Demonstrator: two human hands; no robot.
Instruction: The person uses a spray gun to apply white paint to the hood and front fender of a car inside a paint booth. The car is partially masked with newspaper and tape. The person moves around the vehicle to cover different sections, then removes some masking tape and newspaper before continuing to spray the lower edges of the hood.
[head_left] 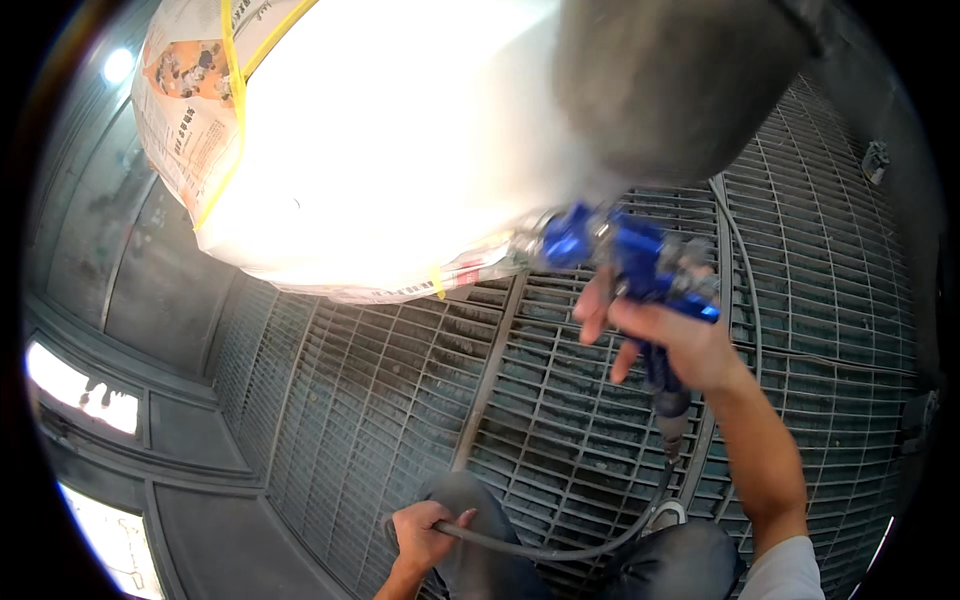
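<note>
Grated floor (400, 400); newspaper-masked white panel (380, 140) — blue spray gun (640, 265).

Metal floor grating (560, 400); bright wall windows (85, 395) at left.

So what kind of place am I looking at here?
Most likely a paint spray booth. The right hand holds a blue spray gun aimed at a white panel masked with newspaper and yellow tape; the floor is metal grating; the left hand grips the gun's hose.

floor: metal grating (560, 400) | on it: shoe (665, 515)
</note>
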